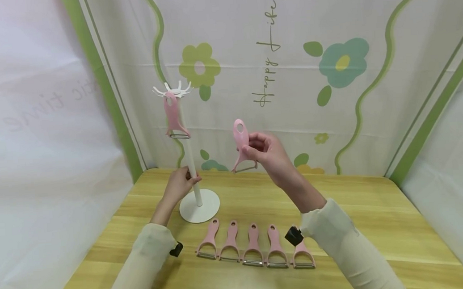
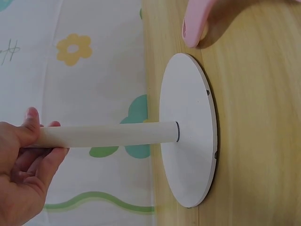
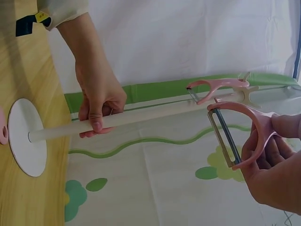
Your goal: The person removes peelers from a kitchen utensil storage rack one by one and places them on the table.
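Observation:
My left hand (image 1: 180, 183) grips the white pole (image 2: 108, 134) of an upright stand, fingers and thumb wrapped round it above the round white base (image 1: 191, 210). At the stand's top is a ring of curved white hooks (image 1: 172, 91). One pink peeler (image 1: 172, 115) hangs there, blade down. In the air right of the stand, my right hand (image 1: 270, 157) pinches a second pink peeler (image 1: 241, 137) by its handle between thumb and fingers. Its holed end points up and its metal blade (image 3: 227, 136) faces down, apart from the hooks.
Several pink peelers (image 1: 254, 246) lie in a row on the wooden table (image 1: 142, 253) in front of the stand, blades toward me. The rightmost peeler (image 1: 303, 258) is partly covered by the right wrist's black camera. A flowered curtain (image 1: 294, 113) hangs behind the table's far edge.

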A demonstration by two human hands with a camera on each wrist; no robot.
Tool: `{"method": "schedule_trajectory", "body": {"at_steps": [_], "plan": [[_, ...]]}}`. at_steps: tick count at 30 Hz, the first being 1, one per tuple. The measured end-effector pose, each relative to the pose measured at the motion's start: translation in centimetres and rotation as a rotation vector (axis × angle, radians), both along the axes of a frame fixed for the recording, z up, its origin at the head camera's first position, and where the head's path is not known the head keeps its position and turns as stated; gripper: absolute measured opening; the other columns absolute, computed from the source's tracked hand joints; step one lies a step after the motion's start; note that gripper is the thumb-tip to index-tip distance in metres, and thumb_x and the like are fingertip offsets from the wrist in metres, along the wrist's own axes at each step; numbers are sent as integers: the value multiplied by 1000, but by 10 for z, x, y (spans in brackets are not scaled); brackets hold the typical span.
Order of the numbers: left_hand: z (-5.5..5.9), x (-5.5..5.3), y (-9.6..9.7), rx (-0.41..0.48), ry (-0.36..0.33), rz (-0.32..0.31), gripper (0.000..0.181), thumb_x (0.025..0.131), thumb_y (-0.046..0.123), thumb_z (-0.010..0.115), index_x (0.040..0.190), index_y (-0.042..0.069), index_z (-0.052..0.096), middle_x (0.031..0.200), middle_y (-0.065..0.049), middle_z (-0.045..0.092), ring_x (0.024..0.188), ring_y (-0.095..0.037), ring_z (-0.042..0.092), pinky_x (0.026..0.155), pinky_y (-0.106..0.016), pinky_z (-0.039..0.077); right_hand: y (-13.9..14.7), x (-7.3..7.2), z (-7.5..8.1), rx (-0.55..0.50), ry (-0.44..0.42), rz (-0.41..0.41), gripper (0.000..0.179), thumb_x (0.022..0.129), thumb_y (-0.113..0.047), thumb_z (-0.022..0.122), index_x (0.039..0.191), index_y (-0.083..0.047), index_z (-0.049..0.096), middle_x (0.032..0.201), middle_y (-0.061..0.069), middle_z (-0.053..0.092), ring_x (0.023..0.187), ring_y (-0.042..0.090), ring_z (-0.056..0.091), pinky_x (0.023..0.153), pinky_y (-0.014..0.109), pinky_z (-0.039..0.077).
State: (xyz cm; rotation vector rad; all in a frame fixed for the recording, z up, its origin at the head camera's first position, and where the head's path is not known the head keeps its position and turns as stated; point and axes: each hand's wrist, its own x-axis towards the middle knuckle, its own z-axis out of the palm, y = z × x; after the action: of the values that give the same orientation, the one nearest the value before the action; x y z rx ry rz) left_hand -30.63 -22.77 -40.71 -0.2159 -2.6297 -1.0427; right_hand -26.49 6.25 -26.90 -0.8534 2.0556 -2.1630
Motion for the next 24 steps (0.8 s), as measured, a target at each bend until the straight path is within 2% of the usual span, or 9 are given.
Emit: {"method": "schedule_trajectory", "body": {"at_steps": [8, 17, 24], "plan": [[0, 1, -1, 1, 2, -21, 16, 93, 20, 71, 96, 4, 70, 92, -13, 75, 89, -30, 73, 78, -43, 59, 19, 5, -21, 45, -60, -23, 28, 98, 3, 56, 124, 12, 52, 96, -6, 68, 91, 6, 66, 76, 16, 55], [0, 1, -1, 7, 2, -15, 13, 92, 16, 72, 95, 3, 70, 91, -13, 75, 89, -29, 73, 76, -41, 59, 39, 6, -52, 98, -114, -39, 29, 98, 1, 57, 125, 11, 52, 99, -3, 66, 92, 7, 65, 79, 17, 56], [-1, 0, 0, 10, -8, -5, 14, 92, 16, 72, 95, 3, 69, 93, -14, 75, 90, -30, 73, 77, -42, 59, 51, 9, -67, 112, -128, -58, 31, 97, 2, 57, 126, 14, 50, 99, -5, 65, 93, 5, 65, 80, 16, 55]]}}
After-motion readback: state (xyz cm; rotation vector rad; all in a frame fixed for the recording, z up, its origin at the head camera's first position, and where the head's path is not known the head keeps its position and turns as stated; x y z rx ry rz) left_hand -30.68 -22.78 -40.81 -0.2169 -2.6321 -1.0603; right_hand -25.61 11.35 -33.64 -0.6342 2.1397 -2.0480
